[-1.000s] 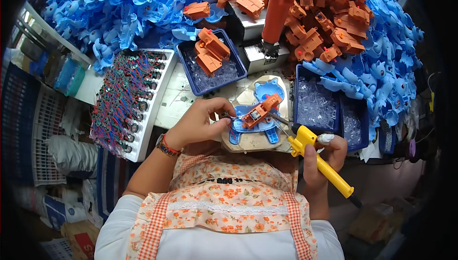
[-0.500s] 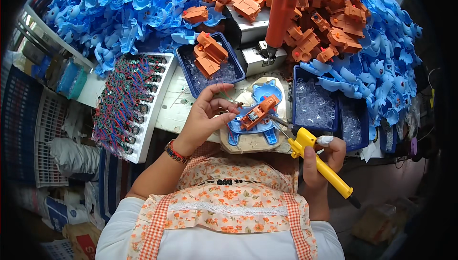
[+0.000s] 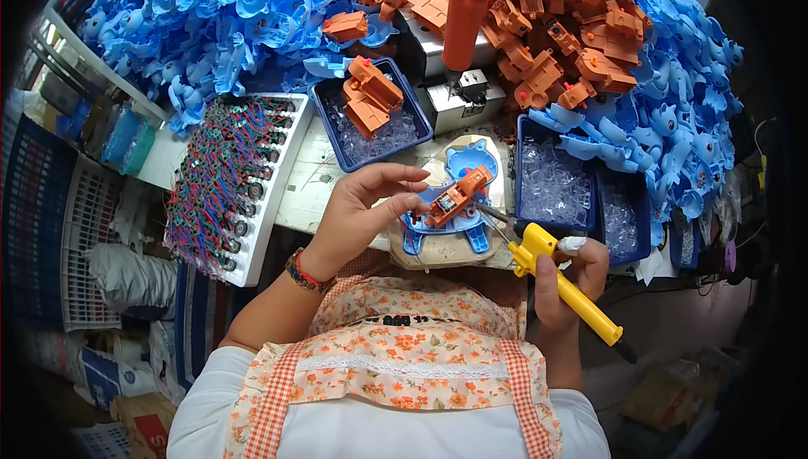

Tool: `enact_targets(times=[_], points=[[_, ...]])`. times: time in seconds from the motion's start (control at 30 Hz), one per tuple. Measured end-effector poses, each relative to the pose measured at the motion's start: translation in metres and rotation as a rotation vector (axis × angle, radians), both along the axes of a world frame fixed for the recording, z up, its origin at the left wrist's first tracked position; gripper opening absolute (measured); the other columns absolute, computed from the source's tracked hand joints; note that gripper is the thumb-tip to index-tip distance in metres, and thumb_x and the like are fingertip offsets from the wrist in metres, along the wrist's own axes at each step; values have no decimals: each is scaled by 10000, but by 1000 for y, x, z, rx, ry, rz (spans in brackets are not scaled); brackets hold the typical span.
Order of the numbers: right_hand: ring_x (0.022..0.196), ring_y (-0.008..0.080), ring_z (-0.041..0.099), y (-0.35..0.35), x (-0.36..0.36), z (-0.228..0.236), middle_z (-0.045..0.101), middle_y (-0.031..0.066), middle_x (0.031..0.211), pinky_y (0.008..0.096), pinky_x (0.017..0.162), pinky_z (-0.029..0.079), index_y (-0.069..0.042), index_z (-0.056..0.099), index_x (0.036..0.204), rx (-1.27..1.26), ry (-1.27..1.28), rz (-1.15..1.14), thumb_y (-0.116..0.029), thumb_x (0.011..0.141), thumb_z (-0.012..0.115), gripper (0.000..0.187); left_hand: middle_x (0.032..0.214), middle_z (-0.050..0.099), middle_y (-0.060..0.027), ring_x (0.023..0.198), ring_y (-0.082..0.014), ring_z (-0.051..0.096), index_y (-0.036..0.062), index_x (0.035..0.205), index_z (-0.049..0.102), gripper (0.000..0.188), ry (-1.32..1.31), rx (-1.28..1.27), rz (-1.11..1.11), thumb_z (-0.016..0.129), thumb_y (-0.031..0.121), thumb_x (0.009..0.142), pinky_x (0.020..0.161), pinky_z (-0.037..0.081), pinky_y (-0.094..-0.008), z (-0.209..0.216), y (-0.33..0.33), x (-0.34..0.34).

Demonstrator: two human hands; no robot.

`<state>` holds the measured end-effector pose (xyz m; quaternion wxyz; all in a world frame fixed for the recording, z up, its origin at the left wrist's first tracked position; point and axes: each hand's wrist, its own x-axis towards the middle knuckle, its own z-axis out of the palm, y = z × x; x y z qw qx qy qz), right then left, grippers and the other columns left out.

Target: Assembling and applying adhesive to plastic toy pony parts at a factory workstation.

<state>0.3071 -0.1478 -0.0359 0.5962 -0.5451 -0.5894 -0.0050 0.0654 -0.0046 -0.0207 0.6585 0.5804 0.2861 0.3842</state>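
A blue plastic animal-shaped shell half [image 3: 478, 242] lies on a pale shaped block [image 3: 438, 259] in front of me. On the shell rests an orange plastic housing [image 3: 468, 190], tilted, with a small component inside. My left hand [image 3: 366, 211] is at the housing's left end, thumb and fingers bent together; whatever they hold is too small to make out. My right hand [image 3: 572, 282], one fingertip wrapped in white, grips a yellow soldering gun [image 3: 543, 261] whose thin metal tip points at the housing's right side.
A white tray [image 3: 268, 206] of wired round parts stands left. Blue bins [image 3: 370, 159] [image 3: 555, 225] hold clear pieces. Piles of blue shells [image 3: 244, 5] and orange housings [image 3: 539, 38] fill the back. An orange power screwdriver [image 3: 465, 21] hangs over a metal box [image 3: 467, 110].
My left fingers have moved slightly down and right onto the housing; the small wired part they held no longer shows clearly. The hanging screwdriver has swung left. My right hand stays put.
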Motion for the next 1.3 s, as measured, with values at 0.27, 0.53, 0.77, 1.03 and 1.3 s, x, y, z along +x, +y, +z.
enact_targets(times=[0.27, 0.53, 0.77, 1.03, 1.3], points=[[828, 99, 481, -10, 4, 0, 468, 41, 1022, 241, 758, 418, -43, 470, 1117, -98, 34, 81, -32, 865, 668, 320, 1009, 714, -140, 883, -169, 684, -15, 944, 680, 81, 144, 40, -206, 652, 59, 926, 784, 557, -289, 5, 0, -8], [843, 100, 487, -9, 6, -1, 475, 45, 1031, 238, 769, 420, -39, 473, 1127, -81, 81, 12, -48, 868, 665, 323, 786, 631, -15, 897, -227, 615, 121, 759, 694, 50, 642, 659, -43, 722, 155, 735, 1112, 216, -600, 10, -20, 5], [509, 173, 517, 10, -1, -9, 572, 72, 719, 277, 489, 423, -33, 543, 1016, 130, -66, 143, -128, 752, 775, 364, 834, 569, -34, 1013, -265, 565, 103, 723, 655, 68, 724, 1019, 178, 697, 156, 725, 1086, 247, -617, 0, -19, 16], [523, 219, 559, 16, -6, -6, 585, 86, 719, 322, 494, 455, -44, 537, 997, 104, -175, 159, -152, 744, 774, 363, 870, 566, -42, 1021, -268, 565, 104, 717, 644, 79, 728, 1029, 214, 707, 148, 698, 1075, 269, -623, -6, -11, 18], [461, 190, 540, 24, -7, 3, 554, 48, 602, 308, 454, 425, -55, 483, 1061, 119, -259, 276, -139, 746, 777, 438, 869, 570, -40, 1040, -284, 573, 108, 684, 636, 77, 719, 1054, 220, 708, 132, 673, 1054, 303, -627, -8, -9, 21]])
